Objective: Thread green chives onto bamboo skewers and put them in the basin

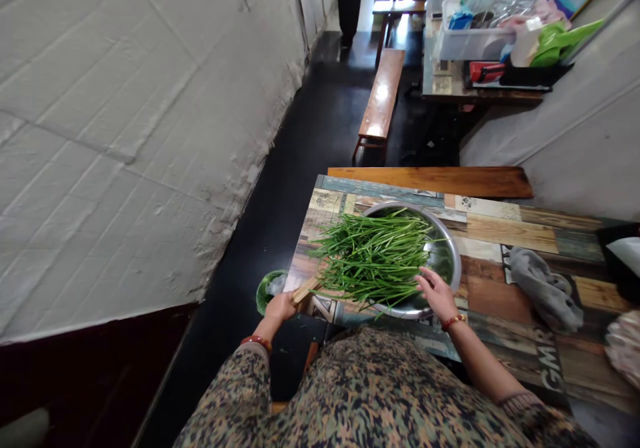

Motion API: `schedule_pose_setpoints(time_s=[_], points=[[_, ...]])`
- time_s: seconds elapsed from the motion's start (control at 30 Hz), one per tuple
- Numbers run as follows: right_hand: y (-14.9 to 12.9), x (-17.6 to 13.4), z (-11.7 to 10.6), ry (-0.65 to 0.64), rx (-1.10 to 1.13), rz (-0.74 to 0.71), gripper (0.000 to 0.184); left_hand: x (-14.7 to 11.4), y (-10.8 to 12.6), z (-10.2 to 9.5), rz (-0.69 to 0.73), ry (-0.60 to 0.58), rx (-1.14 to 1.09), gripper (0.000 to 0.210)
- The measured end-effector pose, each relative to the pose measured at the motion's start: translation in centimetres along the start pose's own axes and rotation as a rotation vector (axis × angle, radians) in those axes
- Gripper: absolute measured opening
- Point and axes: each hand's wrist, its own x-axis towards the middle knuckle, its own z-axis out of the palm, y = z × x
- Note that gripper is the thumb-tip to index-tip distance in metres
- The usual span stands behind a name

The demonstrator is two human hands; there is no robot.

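A large heap of green chives [375,255] lies over a wide metal bowl [453,255] on the table and spills past its left side. My left hand [280,307] is closed around the near end of a flat, light-coloured wooden piece [305,290]; its other end disappears beneath the chives, so I cannot tell its full shape. At the bowl's right near side, my right hand [437,295] is open, fingers apart beside the cut-looking ends of the stalks. Whether its fingertips touch them is unclear.
A grey cloth [545,288] lies on the patterned table [500,295]. Below its left edge stands a green bin [270,291]. Benches [383,95] and another table with a plastic tub [475,45] are farther off. A white wall [125,135] runs along the left; a person's dark-clothed legs [349,1] show at the back.
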Motion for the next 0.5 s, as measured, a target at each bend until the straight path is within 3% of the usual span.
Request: schedule_pose_setpoints(time_s=[0.17, 0.3, 0.4, 0.5], points=[[-0.8, 0.2, 0.2, -0.042, 0.011, 0.007, 0.061, -2.9, -1.3, 0.6, -0.164, 0.073, -0.435, 0.017], [-2.1, 0.1, 0.3, -0.056, 0.031, -0.039, 0.061, -5.3, 0.0, -0.2, -0.190, 0.216, -0.737, 0.028], [-4.1, -0.4, 0.6, -0.097, 0.049, -0.104, 0.059, -6.9, 3.2, -2.0, -0.125, 0.290, -0.917, 0.036], [-7.2, -1.7, 1.4, -0.202, 0.073, -0.177, 0.055, -8.8, 8.8, -3.7, 0.045, 0.212, -1.074, 0.039]])
